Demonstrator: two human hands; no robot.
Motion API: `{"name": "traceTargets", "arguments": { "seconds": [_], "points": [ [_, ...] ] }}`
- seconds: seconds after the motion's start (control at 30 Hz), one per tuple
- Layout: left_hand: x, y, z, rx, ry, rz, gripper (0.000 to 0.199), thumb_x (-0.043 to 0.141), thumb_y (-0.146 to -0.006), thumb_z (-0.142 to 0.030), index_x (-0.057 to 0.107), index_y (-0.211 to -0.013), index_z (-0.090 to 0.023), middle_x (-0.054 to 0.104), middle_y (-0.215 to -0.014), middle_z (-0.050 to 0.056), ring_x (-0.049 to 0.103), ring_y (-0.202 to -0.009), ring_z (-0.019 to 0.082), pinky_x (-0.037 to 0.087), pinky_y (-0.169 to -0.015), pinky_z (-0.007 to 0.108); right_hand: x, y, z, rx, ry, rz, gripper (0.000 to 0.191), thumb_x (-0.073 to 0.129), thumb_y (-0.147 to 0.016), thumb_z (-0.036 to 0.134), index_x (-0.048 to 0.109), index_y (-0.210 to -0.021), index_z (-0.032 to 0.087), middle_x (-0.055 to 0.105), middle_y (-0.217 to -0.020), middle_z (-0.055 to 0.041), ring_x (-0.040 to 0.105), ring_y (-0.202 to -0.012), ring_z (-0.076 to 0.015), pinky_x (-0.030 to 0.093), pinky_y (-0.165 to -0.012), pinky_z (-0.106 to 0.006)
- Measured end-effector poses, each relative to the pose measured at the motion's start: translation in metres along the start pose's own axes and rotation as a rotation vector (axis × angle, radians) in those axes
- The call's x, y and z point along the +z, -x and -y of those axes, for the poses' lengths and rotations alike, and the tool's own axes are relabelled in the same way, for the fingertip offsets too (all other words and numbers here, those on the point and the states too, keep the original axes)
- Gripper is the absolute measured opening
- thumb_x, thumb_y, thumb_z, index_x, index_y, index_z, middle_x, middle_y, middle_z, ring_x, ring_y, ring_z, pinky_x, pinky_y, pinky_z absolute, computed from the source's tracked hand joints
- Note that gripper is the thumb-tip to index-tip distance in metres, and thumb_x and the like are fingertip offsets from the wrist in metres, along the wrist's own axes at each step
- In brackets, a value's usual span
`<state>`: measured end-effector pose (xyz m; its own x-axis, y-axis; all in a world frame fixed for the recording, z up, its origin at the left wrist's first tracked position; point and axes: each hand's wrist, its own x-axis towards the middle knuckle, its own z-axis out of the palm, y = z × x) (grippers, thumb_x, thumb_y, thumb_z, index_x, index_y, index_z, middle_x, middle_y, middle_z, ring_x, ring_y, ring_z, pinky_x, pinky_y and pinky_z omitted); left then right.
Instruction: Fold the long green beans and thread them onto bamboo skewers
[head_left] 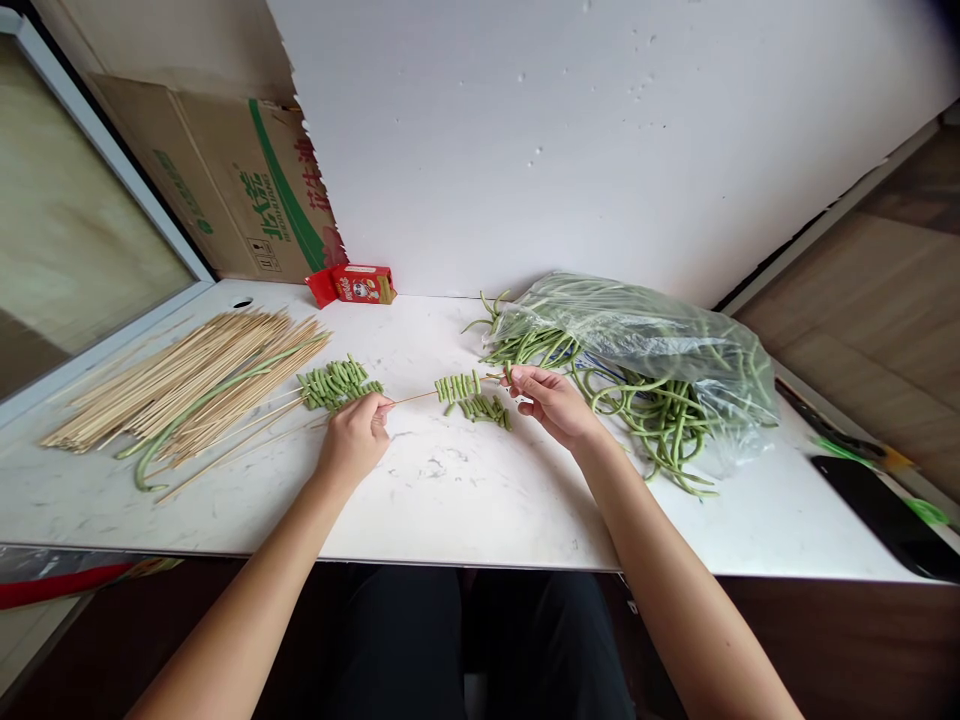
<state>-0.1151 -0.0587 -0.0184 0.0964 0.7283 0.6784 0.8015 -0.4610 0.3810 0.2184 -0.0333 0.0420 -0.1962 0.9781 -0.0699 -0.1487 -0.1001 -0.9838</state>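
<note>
My left hand (355,438) pinches one end of a thin wooden skewer (414,398). Short green bean pieces (457,387) are threaded crosswise along its far part. At the other end, my right hand (551,400) is closed on a bean piece (508,372) at the skewer's tip; whether the tip has passed through it I cannot tell. Loose cut bean pieces (486,410) lie on the white table just below the skewer. Beside my left hand rest finished-looking rows of skewered beans (337,383), their bare sticks pointing left.
Many bare skewers (202,370) lie at left with a long bean (202,400) across them. Long beans (667,420) spill from a clear plastic bag (645,315) at right. A red box (364,284) stands behind; a black phone (885,510) lies at the right edge.
</note>
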Motion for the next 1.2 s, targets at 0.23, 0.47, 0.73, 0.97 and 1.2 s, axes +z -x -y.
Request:
{"name": "traceTargets", "arguments": {
  "seconds": [0.23,0.47,0.73,0.97,1.2],
  "points": [
    [0.0003,0.0000,-0.0002,-0.015,0.000,-0.013,0.022,0.052,-0.089,-0.008,0.069,-0.092,-0.021,0.077,-0.083,0.004,0.075,-0.082,0.021,0.056,-0.076,0.028,-0.0027,-0.0024,-0.0030,0.010,-0.008,0.012,0.035,0.089,-0.078,0.052,0.077,-0.090,0.022,0.069,-0.101,-0.0044,0.053,-0.084,-0.0148,0.038,-0.061,-0.023],
    [0.0003,-0.0004,0.0011,0.012,-0.001,-0.010,0.022,0.052,-0.089,-0.006,0.069,-0.091,-0.020,0.077,-0.083,0.004,0.075,-0.081,0.022,0.055,-0.075,0.029,-0.0012,-0.0014,-0.0017,0.012,0.013,0.002,0.036,0.089,-0.076,0.055,0.078,-0.090,0.023,0.071,-0.102,-0.0042,0.055,-0.085,-0.0157,0.037,-0.061,-0.026],
    [0.0005,0.0002,0.0007,0.001,-0.014,-0.006,0.023,0.052,-0.088,-0.005,0.069,-0.091,-0.020,0.078,-0.086,0.005,0.075,-0.083,0.022,0.056,-0.078,0.029,0.0001,-0.0001,-0.0002,0.012,0.014,-0.007,0.039,0.089,-0.076,0.056,0.080,-0.093,0.022,0.072,-0.105,-0.0062,0.054,-0.085,-0.0157,0.038,-0.060,-0.025],
    [0.0003,0.0000,0.0011,-0.003,-0.013,-0.002,0.024,0.051,-0.088,-0.004,0.069,-0.091,-0.020,0.078,-0.085,0.005,0.075,-0.082,0.022,0.056,-0.077,0.029,0.0004,0.0002,0.0002,0.018,0.007,-0.006,0.037,0.089,-0.078,0.055,0.080,-0.094,0.022,0.072,-0.104,-0.0063,0.054,-0.085,-0.0155,0.040,-0.062,-0.025],
    [-0.0003,-0.0005,-0.0003,0.003,-0.012,0.000,0.022,0.051,-0.090,-0.007,0.068,-0.090,-0.020,0.077,-0.083,0.005,0.075,-0.081,0.022,0.054,-0.074,0.029,-0.0016,-0.0016,-0.0027,0.016,0.020,-0.007,0.036,0.088,-0.079,0.054,0.081,-0.093,0.023,0.072,-0.107,-0.0064,0.055,-0.086,-0.0158,0.040,-0.062,-0.026]
  ]
}}
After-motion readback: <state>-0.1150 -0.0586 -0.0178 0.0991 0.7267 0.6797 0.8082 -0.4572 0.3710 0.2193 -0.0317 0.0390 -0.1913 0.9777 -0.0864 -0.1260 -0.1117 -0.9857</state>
